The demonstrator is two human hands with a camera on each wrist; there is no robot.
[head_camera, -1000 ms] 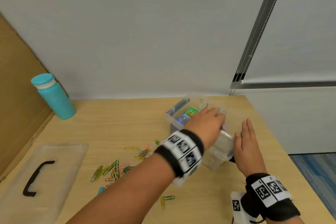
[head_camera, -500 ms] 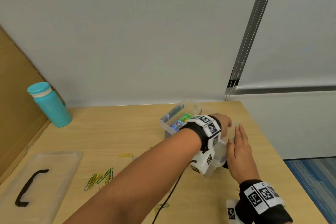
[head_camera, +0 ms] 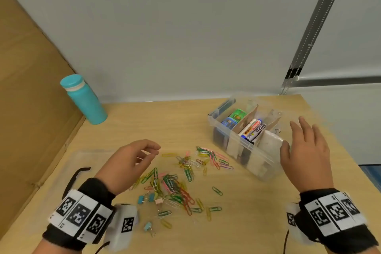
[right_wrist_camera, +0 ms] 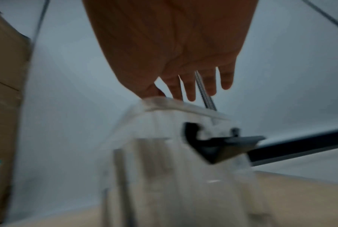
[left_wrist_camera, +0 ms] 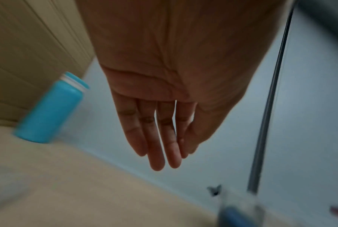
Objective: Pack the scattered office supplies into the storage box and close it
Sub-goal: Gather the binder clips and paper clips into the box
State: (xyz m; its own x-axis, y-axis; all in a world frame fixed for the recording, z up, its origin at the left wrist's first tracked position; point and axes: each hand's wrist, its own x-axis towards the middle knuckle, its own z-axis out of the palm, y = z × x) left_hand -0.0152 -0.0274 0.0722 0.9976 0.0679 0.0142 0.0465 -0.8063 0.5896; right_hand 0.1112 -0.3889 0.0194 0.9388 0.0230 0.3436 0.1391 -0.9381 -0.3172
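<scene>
lid partly hidden behind left hand, wrist views blurred

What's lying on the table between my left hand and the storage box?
Head view: scattered colored paper clips lie between the left hand and the clear storage box.

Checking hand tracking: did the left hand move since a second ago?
Yes. The left hand has left the storage box and moved leftward, away from it, now hovering open beside the paper clips.
</scene>
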